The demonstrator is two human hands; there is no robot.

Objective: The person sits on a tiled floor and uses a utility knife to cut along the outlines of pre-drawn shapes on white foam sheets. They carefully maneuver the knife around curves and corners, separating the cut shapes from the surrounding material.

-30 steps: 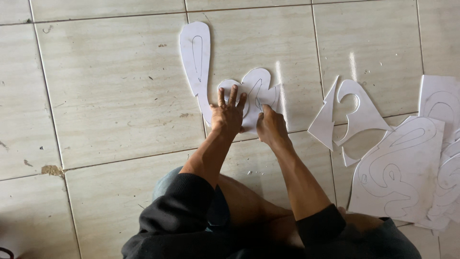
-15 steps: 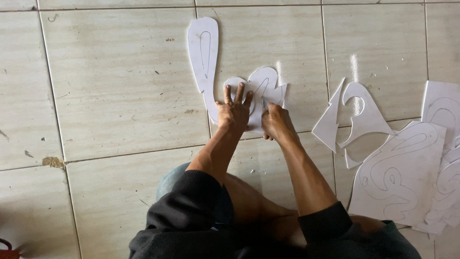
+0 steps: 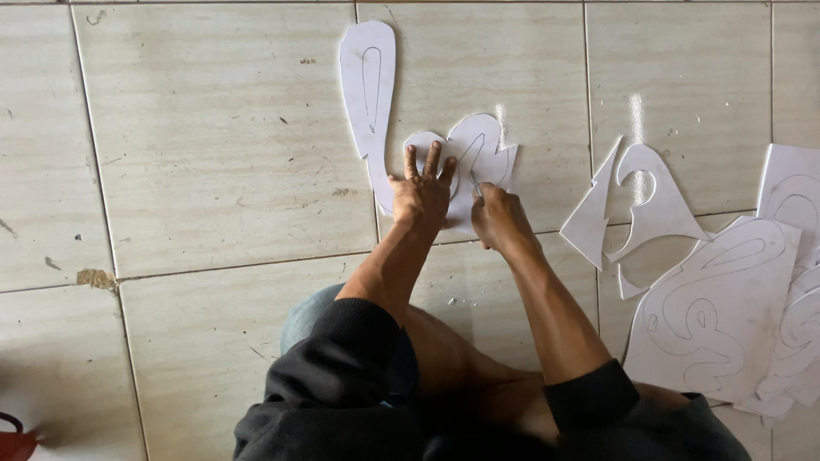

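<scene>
The left hand (image 3: 420, 195) lies flat, fingers spread apart, pressing on the white curved paper cut-out with pencilled outlines (image 3: 369, 94). This thin, smooth sheet rests on the glossy beige tiled floor (image 3: 213, 145), toward its far edge; a long rounded lobe extends away from the person, and a lobed section lies under the hands. The right hand (image 3: 500, 220) is closed around a small slender tool (image 3: 475, 183), whose tip meets the paper just beside the left hand; its kind cannot be told. Near the right edge of the floor lie angular white paper offcuts with a curved opening (image 3: 636, 209) and a stack of white paper sheets bearing drawn scroll shapes (image 3: 726, 307). Both forearms emerge from dark fabric sleeves (image 3: 342, 376).
</scene>
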